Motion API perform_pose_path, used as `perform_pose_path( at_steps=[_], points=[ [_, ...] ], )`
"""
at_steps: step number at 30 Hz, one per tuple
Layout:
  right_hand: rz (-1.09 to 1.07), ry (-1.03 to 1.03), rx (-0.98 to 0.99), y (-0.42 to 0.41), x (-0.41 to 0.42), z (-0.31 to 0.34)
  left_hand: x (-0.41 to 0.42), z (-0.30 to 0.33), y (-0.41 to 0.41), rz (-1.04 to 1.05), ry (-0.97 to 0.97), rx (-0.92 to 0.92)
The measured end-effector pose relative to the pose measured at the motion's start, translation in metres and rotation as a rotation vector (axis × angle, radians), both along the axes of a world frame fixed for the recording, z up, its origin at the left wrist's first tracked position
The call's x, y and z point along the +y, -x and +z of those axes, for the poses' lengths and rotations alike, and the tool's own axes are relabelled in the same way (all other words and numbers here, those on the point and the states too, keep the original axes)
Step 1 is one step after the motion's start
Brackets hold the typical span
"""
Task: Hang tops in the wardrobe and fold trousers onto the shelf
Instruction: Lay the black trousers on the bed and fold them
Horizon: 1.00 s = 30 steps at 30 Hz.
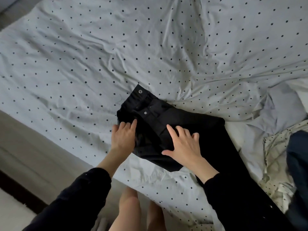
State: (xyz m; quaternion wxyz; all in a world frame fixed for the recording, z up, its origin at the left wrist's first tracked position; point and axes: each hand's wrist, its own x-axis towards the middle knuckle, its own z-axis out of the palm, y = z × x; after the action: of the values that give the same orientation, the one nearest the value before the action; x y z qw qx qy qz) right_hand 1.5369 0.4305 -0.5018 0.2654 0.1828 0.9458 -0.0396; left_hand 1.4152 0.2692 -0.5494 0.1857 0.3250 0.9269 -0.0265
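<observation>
1. The left hand (123, 137) reaches forward from a dark sleeve, palm down, with its fingers lying fairly straight on the left edge of the black trousers (170, 130); it presses the cloth and does not grasp it.
2. The right hand (183, 147) also lies palm down, fingers spread and straight, thumb pointing left, flat on the middle of the trousers. The two hands are apart, with a strip of black cloth between them.
3. The trousers lie on the bed (83, 64), near its front edge, just in front of the person. The waistband end points away from the person, beyond both hands; the legs run back to the right, under the right forearm and out toward the lower right.
4. The trousers are black, folded lengthwise, with two small metal buttons (140, 91) showing at the waistband.
5. The bed carries a pale, creased sheet with small dark dots. At the right edge lie a crumpled pale dotted cloth (273, 147) and a dark blue garment (298, 155).
</observation>
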Motion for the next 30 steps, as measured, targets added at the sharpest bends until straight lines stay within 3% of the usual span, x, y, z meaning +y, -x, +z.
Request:
perform_pose_path(
  at_steps=[2, 5, 8, 11, 13, 20, 27, 30],
  points=[
    [0.029, -0.067, -0.043, 0.001, -0.002, -0.009, -0.012, -0.004, 0.011, -0.068, -0.110, 0.070],
    [-0.002, -0.170, 0.203, 0.013, 0.008, -0.012, -0.025, 0.002, 0.022, -0.035, -0.277, 0.089],
    [-0.169, -0.203, 0.504, 0.034, 0.032, -0.002, -0.033, 0.010, 0.037, 0.170, -0.341, 0.146],
    [-0.345, -0.178, 0.662, 0.069, 0.047, 0.020, -0.030, 0.021, 0.057, 0.376, -0.312, 0.085],
    [-0.332, -0.132, 0.721, 0.084, 0.036, 0.028, -0.024, 0.029, 0.062, 0.475, -0.280, 0.008],
    [-0.224, -0.008, 0.550, 0.047, -0.020, 0.004, -0.033, 0.028, 0.047, 0.366, -0.181, -0.091],
    [-0.332, -0.092, 0.590, 0.059, 0.027, 0.012, -0.034, 0.013, 0.075, 0.152, -0.122, -0.323],
    [-0.406, -0.082, 0.543, 0.076, 0.052, 0.021, -0.033, 0.013, 0.075, 0.127, -0.321, -0.251]
  ],
)
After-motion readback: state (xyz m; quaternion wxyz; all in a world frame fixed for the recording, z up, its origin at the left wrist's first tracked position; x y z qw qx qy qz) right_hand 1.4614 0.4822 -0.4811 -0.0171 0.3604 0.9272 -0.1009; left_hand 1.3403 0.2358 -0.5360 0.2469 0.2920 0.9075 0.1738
